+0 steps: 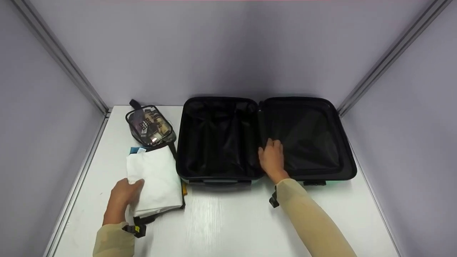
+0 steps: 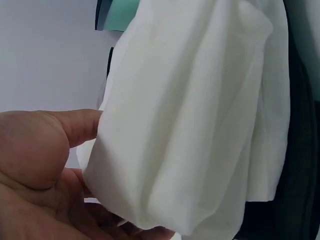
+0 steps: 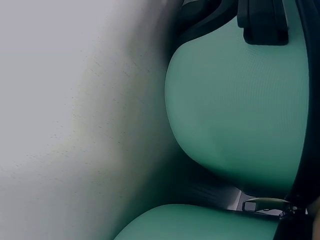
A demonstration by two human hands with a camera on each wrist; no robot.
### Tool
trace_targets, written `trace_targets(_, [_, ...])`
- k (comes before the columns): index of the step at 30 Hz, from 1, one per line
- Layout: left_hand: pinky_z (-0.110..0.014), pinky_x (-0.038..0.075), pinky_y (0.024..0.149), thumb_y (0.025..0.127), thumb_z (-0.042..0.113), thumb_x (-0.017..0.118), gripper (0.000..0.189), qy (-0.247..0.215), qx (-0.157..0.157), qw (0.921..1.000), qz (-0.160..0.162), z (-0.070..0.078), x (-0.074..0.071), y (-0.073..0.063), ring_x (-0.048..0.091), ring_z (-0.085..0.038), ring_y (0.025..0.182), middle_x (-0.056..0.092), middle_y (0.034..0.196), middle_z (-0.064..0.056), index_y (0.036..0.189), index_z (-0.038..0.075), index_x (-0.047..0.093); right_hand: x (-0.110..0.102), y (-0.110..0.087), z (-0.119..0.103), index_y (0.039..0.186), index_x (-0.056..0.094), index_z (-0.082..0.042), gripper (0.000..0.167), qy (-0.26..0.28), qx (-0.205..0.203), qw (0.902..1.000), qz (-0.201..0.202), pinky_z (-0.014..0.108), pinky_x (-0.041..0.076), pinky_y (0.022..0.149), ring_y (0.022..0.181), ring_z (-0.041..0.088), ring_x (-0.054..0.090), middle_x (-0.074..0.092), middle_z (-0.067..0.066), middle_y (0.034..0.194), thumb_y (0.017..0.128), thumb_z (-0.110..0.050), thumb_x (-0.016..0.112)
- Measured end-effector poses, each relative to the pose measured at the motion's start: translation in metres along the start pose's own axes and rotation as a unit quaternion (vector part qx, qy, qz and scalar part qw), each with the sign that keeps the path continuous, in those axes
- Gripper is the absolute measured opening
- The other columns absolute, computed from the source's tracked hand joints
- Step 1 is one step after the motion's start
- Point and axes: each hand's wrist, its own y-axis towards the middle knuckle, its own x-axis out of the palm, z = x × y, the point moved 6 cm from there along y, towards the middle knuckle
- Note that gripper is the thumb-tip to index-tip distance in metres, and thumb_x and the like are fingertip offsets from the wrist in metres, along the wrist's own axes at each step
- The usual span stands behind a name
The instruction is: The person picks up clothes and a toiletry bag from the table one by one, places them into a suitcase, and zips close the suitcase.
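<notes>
A folded white garment (image 1: 157,178) lies on top of a stack of darker items at the left. My left hand (image 1: 125,192) pinches its left edge, thumb on top and fingers underneath; the left wrist view shows the white cloth (image 2: 170,120) bulging beside the thumb. An opened suitcase has a deep black-lined half (image 1: 221,139) and a shallower half (image 1: 310,139) on the right. Over the hinge between them is my right hand (image 1: 273,159), its fingers loosely bent and apparently holding nothing. In the right wrist view, the suitcase's green shell (image 3: 235,105) fills much of the frame.
A clear zipped pouch (image 1: 150,125) with small items inside lies behind the garment stack. Some blue fabric (image 1: 135,150) and a yellow bit (image 1: 184,188) stick out of the stack. Grey walls (image 1: 228,50) enclose the white table (image 1: 214,228) at the back and sides.
</notes>
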Motion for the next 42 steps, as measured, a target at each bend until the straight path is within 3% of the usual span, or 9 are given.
trace_targets(5, [-0.069, 0.047, 0.105, 0.107, 0.043, 0.048, 0.084, 0.022, -0.003, 0.9997, 0.01, 0.004, 0.001, -0.001, 0.047, -0.062, 0.133, 0.039, 0.148, -0.049, 0.151, -0.026, 0.026, 0.001, 0.001, 0.001, 0.147, 0.048, 0.015, 0.056, -0.004, -0.005, 1.0, 0.006, 0.055, 0.049, 0.105, 0.124, 0.047, 0.051, 0.051, 0.032, 0.133, 0.107, -0.022, 0.062])
trace_targets(10, [-0.056, 0.057, 0.093, 0.105, 0.041, 0.054, 0.082, -0.06, -0.002, 0.9982, -0.006, 0.007, -0.003, 0.0, 0.06, -0.048, 0.117, 0.051, 0.138, -0.043, 0.15, -0.024, 0.031, 0.001, 0.0, 0.0, 0.147, 0.049, 0.014, 0.056, -0.001, -0.004, 1.0, 0.005, 0.054, 0.049, 0.105, 0.123, 0.046, 0.051, 0.052, 0.032, 0.132, 0.107, -0.023, 0.063])
trace_targets(18, [-0.036, 0.061, 0.08, 0.106, 0.036, 0.061, 0.08, -0.259, 0.058, 0.9615, -0.072, 0.025, -0.013, -0.006, 0.068, -0.016, 0.094, 0.06, 0.123, -0.012, 0.162, -0.005, 0.022, 0.004, 0.002, 0.001, 0.146, 0.05, 0.014, 0.056, 0.0, -0.002, 0.9999, 0.01, 0.055, 0.048, 0.107, 0.125, 0.047, 0.051, 0.052, 0.032, 0.132, 0.106, -0.023, 0.063])
trace_targets(22, [-0.035, 0.062, 0.078, 0.108, 0.036, 0.058, 0.075, -0.265, 0.057, 0.9595, -0.077, 0.024, -0.018, -0.002, 0.068, -0.014, 0.091, 0.058, 0.119, -0.011, 0.157, -0.008, 0.022, 0.003, 0.002, 0.0, 0.145, 0.051, 0.014, 0.055, -0.003, -0.007, 0.9998, 0.02, 0.055, 0.049, 0.106, 0.123, 0.048, 0.053, 0.053, 0.033, 0.13, 0.105, -0.021, 0.065])
trace_targets(27, [-0.039, 0.061, 0.085, 0.108, 0.04, 0.053, 0.079, -0.215, 0.017, 0.974, -0.069, 0.009, -0.007, 0.008, 0.067, -0.022, 0.1, 0.061, 0.123, -0.02, 0.158, -0.015, 0.026, 0.002, 0.001, 0.001, 0.145, 0.051, 0.014, 0.055, -0.003, -0.007, 0.9998, 0.018, 0.055, 0.05, 0.105, 0.122, 0.047, 0.053, 0.053, 0.032, 0.129, 0.105, -0.021, 0.065])
trace_targets(30, [-0.052, 0.057, 0.096, 0.108, 0.04, 0.048, 0.08, -0.15, 0.001, 0.9873, -0.052, 0.005, -0.003, 0.011, 0.061, -0.039, 0.116, 0.05, 0.141, -0.037, 0.157, -0.018, 0.025, 0.002, 0.001, 0.001, 0.145, 0.051, 0.014, 0.055, 0.0, -0.007, 0.9998, 0.016, 0.055, 0.051, 0.103, 0.122, 0.047, 0.053, 0.053, 0.032, 0.129, 0.106, -0.022, 0.064])
trace_targets(34, [-0.062, 0.053, 0.102, 0.106, 0.04, 0.048, 0.083, -0.094, -0.006, 0.9947, -0.04, 0.007, -0.002, 0.013, 0.055, -0.051, 0.126, 0.041, 0.148, -0.044, 0.154, -0.023, 0.024, 0.002, 0.001, 0.001, 0.146, 0.05, 0.014, 0.055, 0.001, -0.005, 0.9999, 0.014, 0.055, 0.051, 0.103, 0.122, 0.047, 0.053, 0.053, 0.032, 0.13, 0.107, -0.022, 0.063])
trace_targets(38, [-0.048, 0.06, 0.09, 0.103, 0.042, 0.057, 0.088, -0.144, -0.025, 0.9878, -0.054, 0.005, 0.0, 0.015, 0.065, -0.036, 0.108, 0.053, 0.132, -0.035, 0.152, -0.023, 0.024, 0.003, 0.0, 0.001, 0.147, 0.049, 0.014, 0.056, -0.003, -0.004, 1.0, 0.007, 0.053, 0.05, 0.104, 0.123, 0.046, 0.051, 0.052, 0.031, 0.131, 0.108, -0.023, 0.061])
trace_targets(42, [-0.038, 0.062, 0.079, 0.102, 0.044, 0.066, 0.086, -0.247, -0.001, 0.9646, -0.093, 0.008, 0.002, 0.013, 0.069, -0.021, 0.092, 0.062, 0.113, -0.013, 0.153, -0.013, 0.027, 0.004, 0.0, 0.002, 0.148, 0.048, 0.014, 0.056, 0.0, -0.002, 1.0, 0.006, 0.053, 0.049, 0.106, 0.124, 0.045, 0.051, 0.052, 0.031, 0.132, 0.108, -0.023, 0.061])
